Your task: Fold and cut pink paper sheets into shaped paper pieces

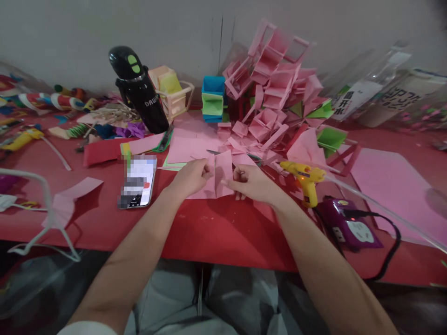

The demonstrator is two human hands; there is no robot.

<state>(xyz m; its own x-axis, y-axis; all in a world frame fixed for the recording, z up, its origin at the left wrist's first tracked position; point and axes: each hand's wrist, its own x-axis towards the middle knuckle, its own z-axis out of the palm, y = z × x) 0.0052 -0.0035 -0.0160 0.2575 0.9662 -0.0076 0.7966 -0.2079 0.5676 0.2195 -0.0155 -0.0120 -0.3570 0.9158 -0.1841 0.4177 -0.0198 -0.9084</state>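
2 grips (193, 177) (249, 183) on pink ppr (224, 165); lidded btl (144, 100), contents hidden.

Grey wall (174, 28), dark vertical marks (221, 37), red tabletop (223, 237), seemingly dim light

A black vacuum flask (144, 95) stands behind a lit smartphone (143, 181) on the worktop (226, 232); at right, a printed container (391, 100) — perhaps a drink cup — beside a clear bottle (365, 88).

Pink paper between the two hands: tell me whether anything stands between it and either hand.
Nothing visible does. The right hand pinches the pink paper; the left hand is close on its other side, contact unclear. The yellow glue gun lies off to the right.
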